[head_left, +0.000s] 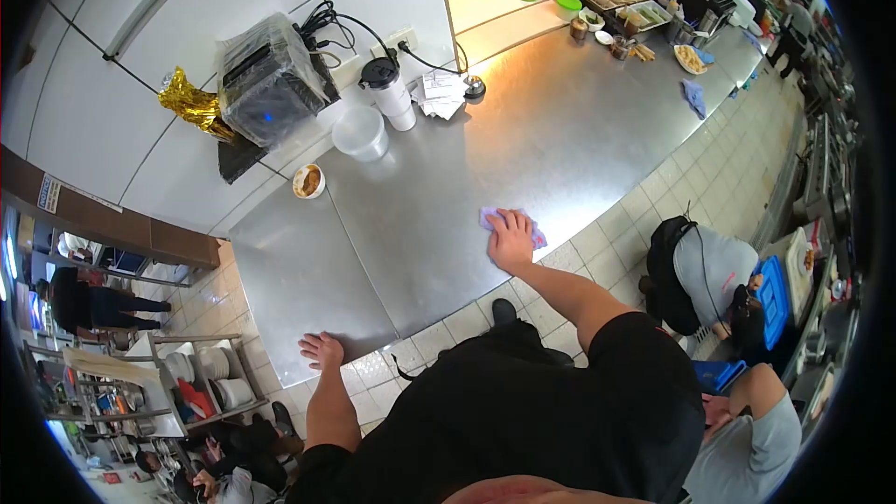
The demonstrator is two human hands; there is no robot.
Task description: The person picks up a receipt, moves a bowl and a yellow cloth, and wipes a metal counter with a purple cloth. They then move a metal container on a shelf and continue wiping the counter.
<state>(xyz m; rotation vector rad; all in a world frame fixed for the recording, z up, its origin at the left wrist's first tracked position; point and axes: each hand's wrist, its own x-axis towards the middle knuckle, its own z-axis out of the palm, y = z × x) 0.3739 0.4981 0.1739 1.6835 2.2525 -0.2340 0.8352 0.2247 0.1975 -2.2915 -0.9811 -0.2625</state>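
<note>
On the steel counter (pixel 420 196), my right hand (pixel 511 239) lies over a purple cloth (pixel 539 236) close to the front edge, pressing it against the surface with its fingers over it. My left hand (pixel 322 351) rests at the counter's near left edge, fingers spread, holding nothing. A small bowl with brown food (pixel 309 181) stands at the back left. Behind the middle of the counter are a clear plastic tub (pixel 360 133), a white cup with a black lid (pixel 388 93) and some paper slips (pixel 439 94).
A plastic-wrapped device (pixel 271 79) is at the wall. Food trays (pixel 635 5), a plate of food (pixel 690 60) and another cloth (pixel 693 99) lie at the far right. Co-workers (pixel 705 271) are at the right; plate shelves (pixel 210 378) stand at the lower left.
</note>
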